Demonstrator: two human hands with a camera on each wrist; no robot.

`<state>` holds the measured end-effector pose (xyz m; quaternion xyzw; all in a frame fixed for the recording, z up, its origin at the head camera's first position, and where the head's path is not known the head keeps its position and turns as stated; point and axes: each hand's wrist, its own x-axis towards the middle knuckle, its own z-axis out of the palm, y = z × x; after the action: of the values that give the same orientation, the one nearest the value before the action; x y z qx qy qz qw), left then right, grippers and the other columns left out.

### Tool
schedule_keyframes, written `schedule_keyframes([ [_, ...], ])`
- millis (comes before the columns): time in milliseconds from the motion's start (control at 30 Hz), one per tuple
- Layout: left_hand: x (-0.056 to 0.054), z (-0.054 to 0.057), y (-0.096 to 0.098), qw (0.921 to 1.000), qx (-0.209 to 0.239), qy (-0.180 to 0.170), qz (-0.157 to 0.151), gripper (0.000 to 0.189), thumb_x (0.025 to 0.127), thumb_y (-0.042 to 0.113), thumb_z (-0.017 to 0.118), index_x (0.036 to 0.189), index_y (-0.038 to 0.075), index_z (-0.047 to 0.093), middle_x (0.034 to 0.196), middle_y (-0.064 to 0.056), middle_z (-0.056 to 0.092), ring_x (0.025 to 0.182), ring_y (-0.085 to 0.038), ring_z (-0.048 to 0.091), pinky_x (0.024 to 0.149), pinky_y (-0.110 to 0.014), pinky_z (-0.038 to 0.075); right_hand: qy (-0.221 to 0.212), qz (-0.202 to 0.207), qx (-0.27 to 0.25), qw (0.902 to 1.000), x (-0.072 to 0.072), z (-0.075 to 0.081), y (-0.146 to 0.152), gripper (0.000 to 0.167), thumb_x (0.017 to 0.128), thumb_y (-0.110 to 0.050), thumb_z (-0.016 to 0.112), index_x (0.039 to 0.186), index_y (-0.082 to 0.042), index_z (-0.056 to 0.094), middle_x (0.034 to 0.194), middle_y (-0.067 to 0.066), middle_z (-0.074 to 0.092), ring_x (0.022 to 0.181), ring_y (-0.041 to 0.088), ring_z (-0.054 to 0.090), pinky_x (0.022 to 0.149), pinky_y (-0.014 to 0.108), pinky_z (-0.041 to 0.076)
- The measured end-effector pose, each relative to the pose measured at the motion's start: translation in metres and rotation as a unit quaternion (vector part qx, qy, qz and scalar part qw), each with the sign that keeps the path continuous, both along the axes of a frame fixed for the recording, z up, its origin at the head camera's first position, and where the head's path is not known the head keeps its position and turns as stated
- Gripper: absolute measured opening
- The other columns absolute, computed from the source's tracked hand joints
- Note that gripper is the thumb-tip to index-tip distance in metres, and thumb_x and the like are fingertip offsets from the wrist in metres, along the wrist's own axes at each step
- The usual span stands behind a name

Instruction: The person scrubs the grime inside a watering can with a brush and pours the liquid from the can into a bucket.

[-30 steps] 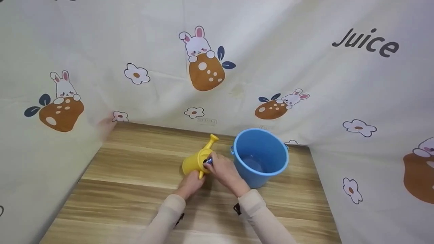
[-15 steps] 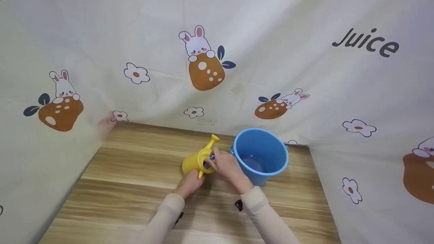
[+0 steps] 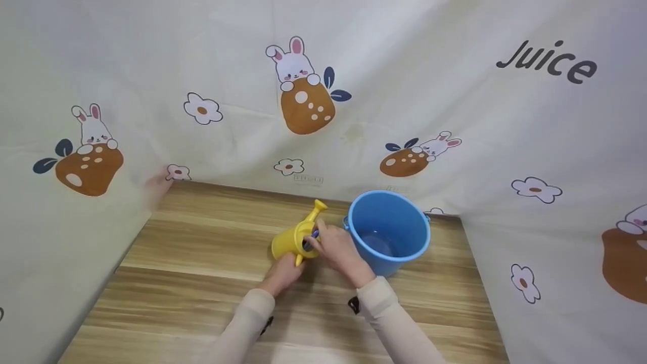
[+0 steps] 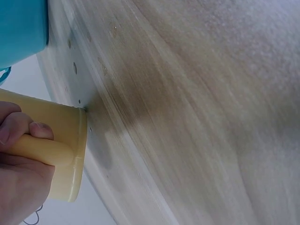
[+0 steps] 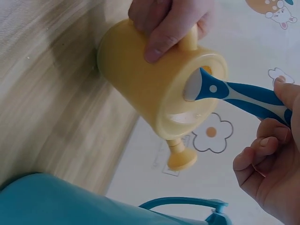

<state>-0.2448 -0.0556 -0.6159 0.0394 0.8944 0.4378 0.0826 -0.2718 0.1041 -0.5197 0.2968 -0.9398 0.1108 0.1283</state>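
Note:
My left hand [image 3: 284,275] grips the handle of a yellow watering can [image 3: 284,245], fingers curled round it. The can is tilted, its top opening facing my right hand [image 3: 339,248] and its spout angled toward the back wall. In the right wrist view, my right hand pinches the blue-and-white handle of a brush [image 5: 248,97]. The brush's white head is at the can's opening, partly inside the rim. In the left wrist view, the can's base [image 4: 77,154] overhangs the wooden surface.
A blue bucket [image 3: 386,268] stands upright on the wood-grain surface [image 3: 202,298], just right of my right hand. A pale cloth printed with rabbits and flowers [image 3: 232,136] walls in the back and both sides.
My right hand has shifted slightly right and the brush has turned a little in the can's opening. The left hand, watering can and bucket stay nearly where they were.

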Motion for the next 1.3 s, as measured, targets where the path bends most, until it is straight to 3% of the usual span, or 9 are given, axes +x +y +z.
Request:
schedule_keyframes([
  [267,-0.001,-0.004,0.0,0.9993,-0.017,0.034,-0.006,0.022,0.092,0.013,0.058,0.072,0.013,0.05,0.062,0.006,0.039,0.054,-0.012,0.039,0.052,-0.027,0.034,-0.012,-0.004,-0.009,0.9999,-0.002,-0.016,-0.004,0.039,0.1,-0.043,0.056,0.107,-0.005,0.055,0.068,0.007,0.058,0.058,0.022,0.058,0.052,0.033,0.046],
  [467,-0.001,-0.004,-0.001,0.9995,-0.009,0.029,-0.003,0.021,0.095,0.014,0.057,0.074,0.012,0.053,0.063,0.006,0.041,0.055,-0.011,0.041,0.052,-0.027,0.036,-0.007,0.003,-0.029,0.9996,-0.002,-0.018,-0.004,0.038,0.098,-0.044,0.058,0.105,-0.007,0.057,0.071,0.005,0.058,0.06,0.018,0.055,0.054,0.031,0.045],
  [800,-0.001,-0.003,0.0,0.9999,-0.003,0.016,0.0,0.015,0.096,0.016,0.057,0.083,0.009,0.06,0.065,0.005,0.043,0.058,-0.012,0.044,0.056,-0.028,0.038,-0.03,0.038,-0.026,0.9985,0.0,-0.016,-0.001,0.03,0.098,-0.042,0.059,0.1,-0.012,0.055,0.069,0.001,0.052,0.059,0.013,0.045,0.054,0.023,0.035],
  [933,-0.001,-0.002,0.0,0.9999,0.001,0.012,-0.002,0.016,0.096,0.017,0.056,0.082,0.01,0.059,0.065,0.005,0.043,0.057,-0.012,0.044,0.055,-0.028,0.038,-0.036,0.041,-0.031,0.998,-0.002,-0.013,0.002,0.03,0.099,-0.041,0.058,0.103,-0.011,0.057,0.068,0.001,0.052,0.058,0.012,0.045,0.054,0.023,0.036],
  [1300,0.0,-0.001,-0.002,0.9998,-0.013,0.012,-0.008,0.021,0.096,0.02,0.057,0.076,0.013,0.053,0.064,0.005,0.043,0.055,-0.011,0.042,0.053,-0.027,0.036,-0.057,0.045,-0.047,0.9963,-0.005,0.007,0.011,0.027,0.099,-0.038,0.059,0.099,-0.012,0.056,0.065,-0.002,0.046,0.057,0.012,0.043,0.053,0.025,0.033],
])
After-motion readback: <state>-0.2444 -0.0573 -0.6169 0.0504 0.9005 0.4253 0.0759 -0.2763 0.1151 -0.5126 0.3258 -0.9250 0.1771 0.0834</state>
